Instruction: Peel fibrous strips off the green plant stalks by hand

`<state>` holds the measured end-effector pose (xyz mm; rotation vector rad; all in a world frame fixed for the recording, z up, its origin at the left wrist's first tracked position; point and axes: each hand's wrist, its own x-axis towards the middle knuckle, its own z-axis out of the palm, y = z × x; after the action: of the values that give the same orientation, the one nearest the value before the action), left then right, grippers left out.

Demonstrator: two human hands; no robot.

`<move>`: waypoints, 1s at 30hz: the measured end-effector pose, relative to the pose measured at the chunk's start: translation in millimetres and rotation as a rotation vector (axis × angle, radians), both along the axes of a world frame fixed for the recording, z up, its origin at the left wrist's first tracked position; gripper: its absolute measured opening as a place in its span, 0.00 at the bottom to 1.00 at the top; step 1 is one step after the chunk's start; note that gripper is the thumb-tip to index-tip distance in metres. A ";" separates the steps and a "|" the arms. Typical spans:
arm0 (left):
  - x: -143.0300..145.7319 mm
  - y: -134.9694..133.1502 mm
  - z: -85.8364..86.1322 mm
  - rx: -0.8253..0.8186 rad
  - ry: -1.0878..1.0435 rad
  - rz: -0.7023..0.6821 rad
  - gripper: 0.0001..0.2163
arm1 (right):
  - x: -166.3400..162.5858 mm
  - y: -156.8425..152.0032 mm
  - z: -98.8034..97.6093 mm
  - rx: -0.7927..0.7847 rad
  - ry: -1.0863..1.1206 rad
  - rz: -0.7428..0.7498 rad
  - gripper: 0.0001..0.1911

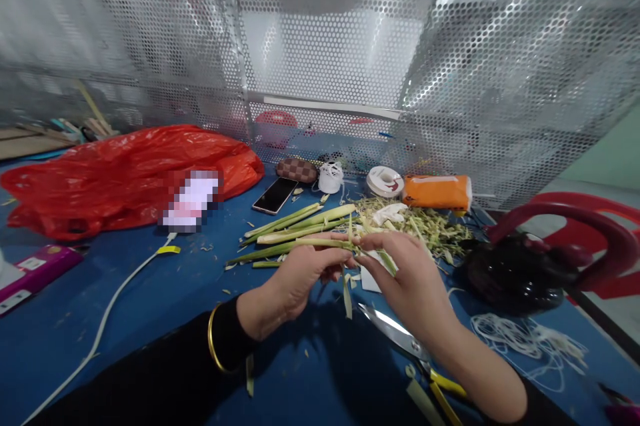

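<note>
My left hand is closed around a long green plant stalk that sticks out to the left past the wrist. Thumb and fingers of my right hand pinch the stalk's right end, close to the left fingertips. A pale peeled strip hangs down between the hands. Behind them lies a bunch of green stalks, with a heap of peelings to its right. Yellow-handled scissors lie partly under my right forearm, blades apart.
A red plastic bag and a lit phone on a white cable lie left. Farther back are a dark phone, a white spool and an orange packet. A dark kettle and tangled string are right.
</note>
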<state>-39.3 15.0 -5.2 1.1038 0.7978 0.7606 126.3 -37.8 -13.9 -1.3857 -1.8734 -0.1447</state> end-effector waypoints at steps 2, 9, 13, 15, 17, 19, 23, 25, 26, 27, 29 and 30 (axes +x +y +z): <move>0.9 -1.9 0.6 0.023 0.000 -0.012 0.09 | 0.7 2.4 -2.4 -0.049 0.025 0.032 0.02; 3.3 -0.2 -3.3 0.168 0.052 0.005 0.05 | -1.6 -1.2 1.0 -0.026 -0.087 0.023 0.10; 3.2 2.3 -5.7 0.191 0.103 0.003 0.04 | -0.3 -2.9 5.7 0.003 -0.140 0.020 0.09; 3.2 2.8 -5.1 0.169 0.119 0.001 0.04 | 0.9 -3.2 7.1 -0.003 -0.138 0.018 0.09; 3.1 2.8 -3.2 0.137 0.129 -0.005 0.04 | 2.1 -3.1 7.6 -0.006 -0.129 0.020 0.09; 3.0 2.4 -0.7 0.118 0.140 -0.008 0.03 | 2.9 -2.4 7.3 -0.002 -0.120 0.026 0.09; 2.6 2.4 2.0 0.120 0.153 -0.018 0.01 | 4.0 -0.5 6.1 -0.017 -0.098 0.026 0.10; 2.2 3.2 1.2 0.124 0.155 -0.023 0.02 | 4.2 0.1 6.0 -0.024 -0.086 0.030 0.10; 2.0 3.8 0.3 0.125 0.156 -0.025 0.02 | 4.3 0.2 6.0 -0.025 -0.079 0.032 0.10; 1.7 4.4 -0.8 0.127 0.157 -0.028 0.03 | 4.4 0.4 6.0 -0.024 -0.071 0.034 0.10; 1.1 5.8 -3.4 0.130 0.154 -0.033 0.04 | 4.7 0.9 5.7 -0.025 -0.052 0.036 0.11; 0.7 6.4 -4.8 0.133 0.151 -0.033 0.05 | 5.1 1.4 5.2 -0.031 -0.040 0.038 0.11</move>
<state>-38.6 21.4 -10.0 1.3031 0.8631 0.7163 131.4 -36.5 -8.7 -1.3765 -1.9411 -0.1249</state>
